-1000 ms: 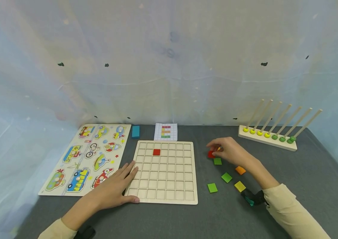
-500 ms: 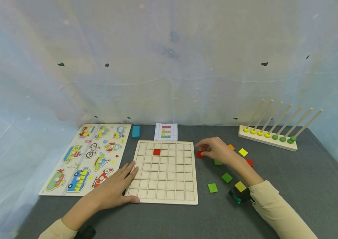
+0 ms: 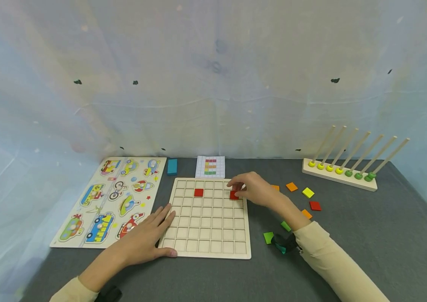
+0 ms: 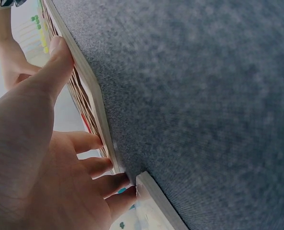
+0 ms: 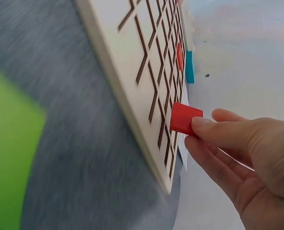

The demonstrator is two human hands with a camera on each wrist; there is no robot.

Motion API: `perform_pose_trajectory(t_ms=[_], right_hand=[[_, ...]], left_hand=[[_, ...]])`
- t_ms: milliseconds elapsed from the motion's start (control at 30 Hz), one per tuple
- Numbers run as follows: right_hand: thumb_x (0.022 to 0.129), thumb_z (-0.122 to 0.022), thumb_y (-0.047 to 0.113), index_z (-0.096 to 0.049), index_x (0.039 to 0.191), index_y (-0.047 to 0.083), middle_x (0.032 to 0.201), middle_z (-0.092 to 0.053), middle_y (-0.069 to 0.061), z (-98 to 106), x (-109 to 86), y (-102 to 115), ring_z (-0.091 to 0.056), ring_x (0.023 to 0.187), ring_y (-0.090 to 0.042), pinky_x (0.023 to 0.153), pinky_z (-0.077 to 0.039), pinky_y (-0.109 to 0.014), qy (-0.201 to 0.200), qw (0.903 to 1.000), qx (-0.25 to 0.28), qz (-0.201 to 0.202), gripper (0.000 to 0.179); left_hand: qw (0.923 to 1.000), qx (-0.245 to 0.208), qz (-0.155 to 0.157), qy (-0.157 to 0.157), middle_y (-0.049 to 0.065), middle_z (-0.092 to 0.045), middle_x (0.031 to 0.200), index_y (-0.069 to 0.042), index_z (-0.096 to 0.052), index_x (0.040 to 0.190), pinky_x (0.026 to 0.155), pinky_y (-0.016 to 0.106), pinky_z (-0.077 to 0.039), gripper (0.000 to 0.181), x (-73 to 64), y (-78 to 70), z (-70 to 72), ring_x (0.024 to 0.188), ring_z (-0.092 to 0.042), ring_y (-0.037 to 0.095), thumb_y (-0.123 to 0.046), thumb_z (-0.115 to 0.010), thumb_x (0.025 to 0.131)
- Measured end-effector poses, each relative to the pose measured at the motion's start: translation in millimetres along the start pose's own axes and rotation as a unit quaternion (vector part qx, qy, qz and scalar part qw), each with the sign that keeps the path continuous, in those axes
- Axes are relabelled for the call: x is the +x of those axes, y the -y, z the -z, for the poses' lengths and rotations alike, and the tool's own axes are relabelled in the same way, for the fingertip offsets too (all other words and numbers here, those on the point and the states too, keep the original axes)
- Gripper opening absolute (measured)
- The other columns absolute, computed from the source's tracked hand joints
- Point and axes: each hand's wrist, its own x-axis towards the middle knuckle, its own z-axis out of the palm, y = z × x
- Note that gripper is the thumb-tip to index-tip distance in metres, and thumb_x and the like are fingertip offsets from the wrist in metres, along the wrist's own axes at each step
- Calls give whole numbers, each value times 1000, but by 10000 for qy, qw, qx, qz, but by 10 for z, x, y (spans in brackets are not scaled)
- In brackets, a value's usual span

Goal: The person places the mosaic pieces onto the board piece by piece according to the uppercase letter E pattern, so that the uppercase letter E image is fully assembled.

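A wooden grid board (image 3: 209,253) lies in the middle of the table, with one red square tile (image 3: 198,192) set in a cell of its second row. My right hand (image 3: 255,189) pinches another red tile (image 5: 184,118) between thumb and fingers, above the board's upper right part. My left hand (image 3: 145,237) rests on the board's left edge with fingers spread, the thumb near the lower left corner. In the left wrist view the thumb (image 4: 60,60) and fingertips touch the board's rim. Behind the board lies a pattern card (image 3: 210,167) with coloured rows.
Right of the board lie loose tiles: green (image 3: 268,238), orange (image 3: 292,186), yellow (image 3: 308,192) and red (image 3: 315,205). A peg stand (image 3: 338,178) with beads is at the back right. A picture puzzle (image 3: 103,201) and a blue block (image 3: 172,167) are on the left.
My right hand has moved left from the loose tiles to over the board, carrying a red tile. The left hand has stayed in place.
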Motion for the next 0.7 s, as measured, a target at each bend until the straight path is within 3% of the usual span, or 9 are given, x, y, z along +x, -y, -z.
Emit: perform_pose_trajectory(t_ms=[533, 700], right_hand=[[87, -71, -3, -71, 111, -1, 97, -72, -8, -374, 422, 158, -66, 89, -19, 76, -54, -23, -296, 9989, 209, 294, 24], [86, -70, -5, -71, 110, -1, 95, -72, -9, -435, 516, 183, -67, 89, -20, 78, -55, -25, -444, 9985, 253, 200, 24]], left_hand=[[9999, 11, 98, 63, 15, -16, 162, -6, -28, 155, 114, 56, -26, 108, 11, 0, -8, 147, -18, 39, -80, -51, 79], [9999, -1, 98, 68, 15, -16, 162, -6, -28, 155, 114, 56, -26, 107, 6, -10, 3, 147, -18, 39, -79, -52, 80]])
